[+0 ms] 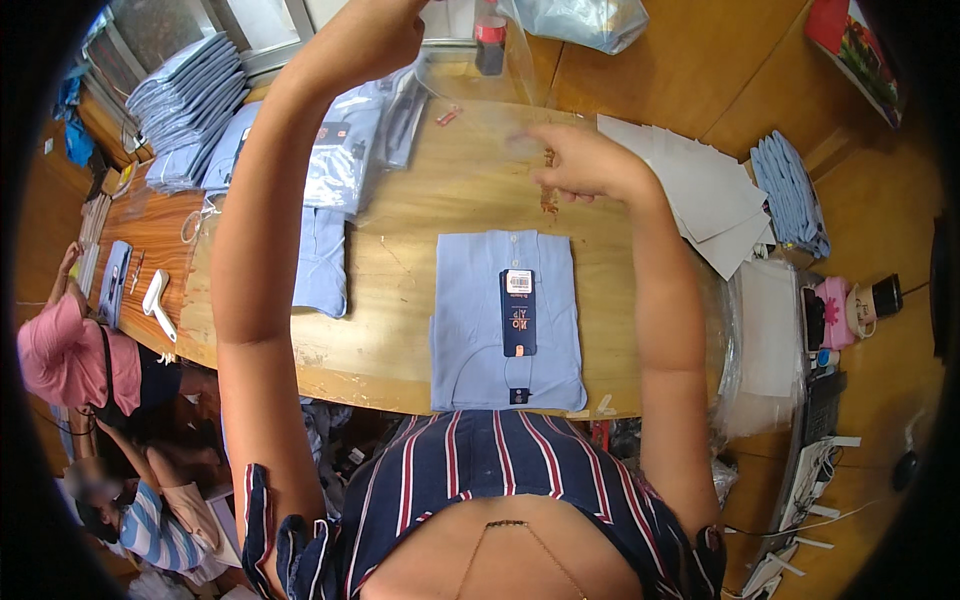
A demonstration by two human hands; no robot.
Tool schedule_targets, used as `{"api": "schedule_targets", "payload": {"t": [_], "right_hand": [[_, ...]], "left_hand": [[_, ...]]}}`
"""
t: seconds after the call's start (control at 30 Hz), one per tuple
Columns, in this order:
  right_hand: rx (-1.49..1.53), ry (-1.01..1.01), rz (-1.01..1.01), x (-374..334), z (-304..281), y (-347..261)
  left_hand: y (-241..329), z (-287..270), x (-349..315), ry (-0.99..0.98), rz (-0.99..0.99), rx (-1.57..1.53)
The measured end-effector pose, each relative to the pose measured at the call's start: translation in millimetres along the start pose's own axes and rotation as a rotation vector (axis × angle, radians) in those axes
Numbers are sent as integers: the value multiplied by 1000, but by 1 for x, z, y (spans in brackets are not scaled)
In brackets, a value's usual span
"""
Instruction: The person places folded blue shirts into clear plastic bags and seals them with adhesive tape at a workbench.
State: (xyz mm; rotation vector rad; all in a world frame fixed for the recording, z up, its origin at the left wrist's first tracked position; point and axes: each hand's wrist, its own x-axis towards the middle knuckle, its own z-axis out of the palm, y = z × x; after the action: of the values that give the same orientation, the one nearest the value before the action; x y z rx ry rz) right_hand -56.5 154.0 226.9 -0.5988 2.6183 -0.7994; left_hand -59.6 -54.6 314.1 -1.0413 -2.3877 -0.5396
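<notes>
My left hand (385,30) is raised at the far edge of the table, partly cut off by the picture's top. Its fingers are curled, seemingly around a clear plastic bag (450,75) that is hard to make out. Over the table's far middle, my right hand (585,163) has its fingers apart, the foremost fingertip blurred, near the bag's lower part. In front of me lies a folded light blue shirt (470,310) with a dark hang tag (518,325) on it. Neither hand touches this shirt.
Bagged blue shirts (340,165) lie at the left, beside a tall stack (190,100). White sheets (690,180) and more folded blue garments (790,195) are at the right. A dark drink bottle (490,42) stands at the back. A person in pink (65,350) works at left.
</notes>
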Motion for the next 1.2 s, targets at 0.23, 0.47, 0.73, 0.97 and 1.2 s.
{"api": "schedule_targets", "payload": {"t": [0.23, 0.47, 0.73, 0.97, 1.2], "right_hand": [[345, 1039, -402, 55, 25, 53], [59, 1442, -311, 22, 58, 68], [577, 654, 89, 32, 157, 195], [927, 544, 149, 26, 151, 212], [881, 334, 110, 15, 149, 228]], "left_hand": [[-32, 29, -3, 979, 345, 491], [-28, 128, -90, 975, -389, 4], [-42, 272, -190, 420, -1015, -223], [-67, 276, -198, 308, -1103, -610], [-69, 264, -207, 221, -1207, -1164]]}}
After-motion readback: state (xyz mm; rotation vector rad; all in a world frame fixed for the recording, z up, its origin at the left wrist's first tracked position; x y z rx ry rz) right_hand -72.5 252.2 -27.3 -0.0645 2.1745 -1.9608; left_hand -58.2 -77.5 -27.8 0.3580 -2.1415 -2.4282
